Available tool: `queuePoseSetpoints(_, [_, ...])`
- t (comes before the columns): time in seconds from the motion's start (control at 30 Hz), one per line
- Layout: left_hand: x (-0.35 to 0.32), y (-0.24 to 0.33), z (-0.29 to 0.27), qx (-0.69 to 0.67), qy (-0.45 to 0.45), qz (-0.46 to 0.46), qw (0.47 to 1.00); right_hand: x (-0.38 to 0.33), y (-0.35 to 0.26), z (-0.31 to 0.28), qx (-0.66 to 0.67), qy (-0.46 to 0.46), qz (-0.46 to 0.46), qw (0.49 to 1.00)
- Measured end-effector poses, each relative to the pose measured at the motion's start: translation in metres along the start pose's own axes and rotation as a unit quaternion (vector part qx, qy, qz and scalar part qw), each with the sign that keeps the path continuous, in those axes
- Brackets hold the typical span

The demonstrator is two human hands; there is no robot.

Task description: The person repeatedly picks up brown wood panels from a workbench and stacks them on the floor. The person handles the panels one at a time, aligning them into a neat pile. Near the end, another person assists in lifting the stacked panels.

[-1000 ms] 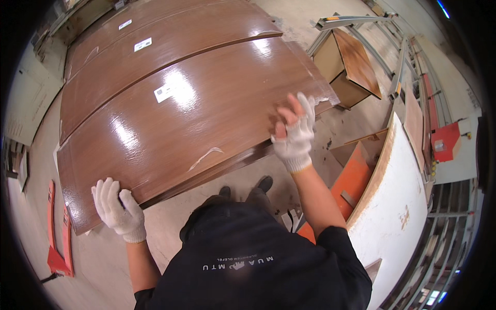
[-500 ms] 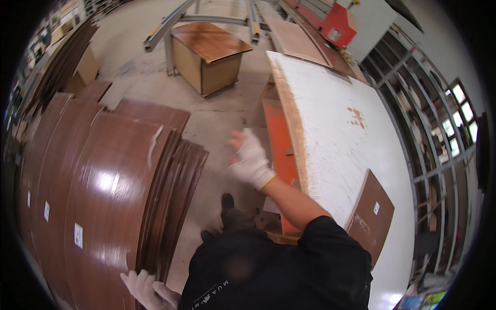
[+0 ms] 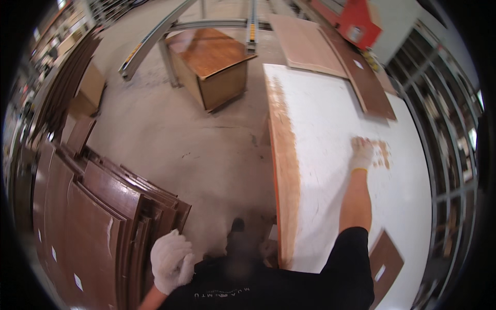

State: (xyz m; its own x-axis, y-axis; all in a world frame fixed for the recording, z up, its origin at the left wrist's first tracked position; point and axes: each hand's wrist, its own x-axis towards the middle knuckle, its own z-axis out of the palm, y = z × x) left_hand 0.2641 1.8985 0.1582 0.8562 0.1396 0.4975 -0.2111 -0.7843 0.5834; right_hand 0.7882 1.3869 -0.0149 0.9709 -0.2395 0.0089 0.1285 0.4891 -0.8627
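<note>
My right hand [image 3: 362, 152], in a white glove with bare fingertips, reaches far out over the white tabletop [image 3: 323, 206]. It is beside a worn brown patch [image 3: 382, 155] on that surface; its fingers are bent and blurred, and whether they hold anything does not show. My left hand [image 3: 172, 261], gloved too, hangs close to my body with its fingers curled in and nothing visible in them. Left of it, apart from the hand, lies a stack of dark brown boards [image 3: 93, 227] with small white labels.
A brown board [image 3: 385, 266] lies on the tabletop's near right. At its far end are a long brown board [image 3: 369, 88] and a pale pinkish board [image 3: 307, 46]. Ahead on the floor stands a wooden box [image 3: 212, 67] by a metal frame [image 3: 155, 39]. Shelving [image 3: 439, 113] lines the right.
My right hand has moved from over the floor gap to the right, above the white tabletop. My left hand has come up off the brown boards' edge, and its fingers have curled.
</note>
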Motion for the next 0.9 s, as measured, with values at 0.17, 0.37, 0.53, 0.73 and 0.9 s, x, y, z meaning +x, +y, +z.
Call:
queuePoseSetpoints(0.17, [0.086,0.01,0.051,-0.053,-0.056,0.017,0.997,0.101,-0.023,-0.006,0.1,0.151,-0.021,0.983])
queuePoseSetpoints(0.37, [0.147,0.002,0.124,-0.061,-0.167,0.085,0.98,0.091,-0.049,0.023,0.195,0.182,-0.019,0.964])
queuePoseSetpoints(0.53, [0.232,0.038,0.272,-0.242,-0.283,-0.13,0.919,0.016,-0.014,0.053,0.152,0.111,0.005,0.982])
queuePoseSetpoints(0.73, [0.274,0.057,0.401,-0.612,-0.159,-0.36,0.686,-0.123,0.039,0.101,0.193,-0.116,0.064,0.972])
queuePoseSetpoints(0.9, [0.257,0.049,0.384,-0.719,-0.071,-0.422,0.547,-0.18,0.051,0.134,-0.077,-0.149,-0.029,0.985])
